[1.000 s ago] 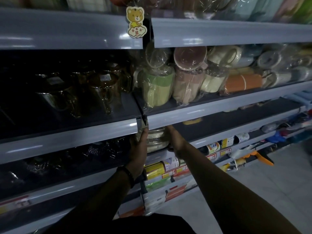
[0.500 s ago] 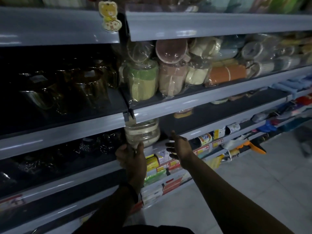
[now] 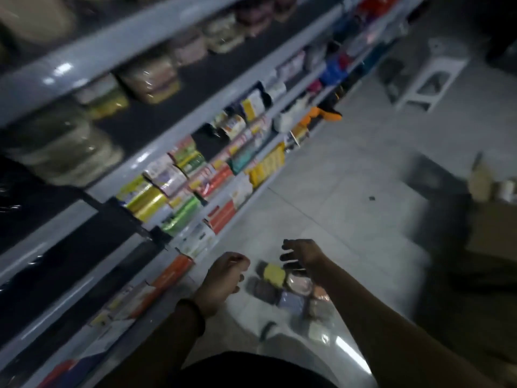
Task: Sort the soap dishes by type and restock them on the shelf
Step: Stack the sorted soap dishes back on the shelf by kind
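— Dishes (image 3: 291, 292) lie in a small pile on the floor (image 3: 349, 191), close to the bottom of the shelf (image 3: 140, 161). They are all mixed up. One is yellow, some are dark, one is pale and round, and one looks orange. A few shine as if they have clear wrap on them.

— Where are the hands?

— The right hand (image 3: 303, 254) hangs just over the far side of the pile. Its fingers are spread wide and it holds nothing. It is too blurry to tell if a finger touches a dish.

— And the other one?

— The left hand (image 3: 223, 278) is just beside the pile, between it and the shelf. Its fingers are curled in like a fist. I can see nothing inside it. A dark band (image 3: 193, 315) goes round that wrist.

— What is on the shelf?

— Up high at the left, fat stacks (image 3: 64, 147) in clear wrap sit in a row. They are too blurry to say what they are. Lower down, packs (image 3: 167, 177) in yellow, green, orange and white stand side by side.

— Anything else?

— A white stool (image 3: 430, 77) stands far off on the floor. A brown box (image 3: 492, 228) sits at the right, well apart from the pile. It is all dim and smeary.
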Action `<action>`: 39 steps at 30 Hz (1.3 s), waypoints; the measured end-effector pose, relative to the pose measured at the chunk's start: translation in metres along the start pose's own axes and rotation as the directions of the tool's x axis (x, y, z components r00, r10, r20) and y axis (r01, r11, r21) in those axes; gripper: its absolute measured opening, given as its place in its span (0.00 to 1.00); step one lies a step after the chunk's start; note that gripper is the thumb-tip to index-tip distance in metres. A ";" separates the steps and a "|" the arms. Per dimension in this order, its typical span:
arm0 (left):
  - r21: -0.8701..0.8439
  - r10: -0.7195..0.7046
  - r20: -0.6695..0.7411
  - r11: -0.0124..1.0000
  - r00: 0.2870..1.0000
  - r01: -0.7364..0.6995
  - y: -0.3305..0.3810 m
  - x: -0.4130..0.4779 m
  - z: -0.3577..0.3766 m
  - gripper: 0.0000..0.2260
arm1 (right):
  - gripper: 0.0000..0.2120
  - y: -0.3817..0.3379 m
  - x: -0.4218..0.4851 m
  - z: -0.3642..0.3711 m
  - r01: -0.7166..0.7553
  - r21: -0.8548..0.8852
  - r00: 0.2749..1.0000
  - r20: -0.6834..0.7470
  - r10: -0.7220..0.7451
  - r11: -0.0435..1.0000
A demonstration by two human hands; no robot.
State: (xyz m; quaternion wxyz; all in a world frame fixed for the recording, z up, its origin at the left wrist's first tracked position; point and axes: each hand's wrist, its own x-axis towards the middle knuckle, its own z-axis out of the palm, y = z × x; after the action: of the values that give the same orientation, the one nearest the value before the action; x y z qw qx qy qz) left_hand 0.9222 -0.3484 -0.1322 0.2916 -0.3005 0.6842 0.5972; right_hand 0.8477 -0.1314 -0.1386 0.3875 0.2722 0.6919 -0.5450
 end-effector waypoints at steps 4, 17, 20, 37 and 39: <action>0.138 -0.078 0.131 0.989 0.988 0.060 -0.033 0.003 0.047 0.06 | 0.08 0.090 -0.013 -0.060 -0.168 0.108 0.971 -0.152 0.184 0.980; 0.728 -0.263 0.382 0.676 0.886 -0.113 -0.084 0.126 0.101 0.10 | 0.11 0.267 -0.005 -0.115 -0.380 0.311 0.794 -0.373 0.479 0.871; 0.790 -0.245 0.348 0.597 0.905 -0.142 -0.099 0.164 0.127 0.12 | 0.10 0.295 0.033 -0.123 -0.372 0.261 0.808 -0.380 0.449 0.891; 0.516 -0.530 0.224 0.776 0.818 0.362 -0.415 0.425 0.385 0.18 | 0.40 0.592 0.413 -0.178 -0.462 0.038 0.864 -0.204 0.460 0.886; 0.477 -0.530 0.222 0.791 0.819 0.383 -0.446 0.453 0.404 0.22 | 0.41 0.622 0.447 -0.175 -0.435 0.081 0.884 -0.151 0.443 0.897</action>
State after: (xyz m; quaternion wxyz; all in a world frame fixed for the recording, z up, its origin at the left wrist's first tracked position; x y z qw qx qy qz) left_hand 0.9828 -0.0230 -0.8094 0.6004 -0.2815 0.6375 0.3924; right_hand 1.0558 0.1773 -0.8304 0.4357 0.4747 0.6295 -0.4343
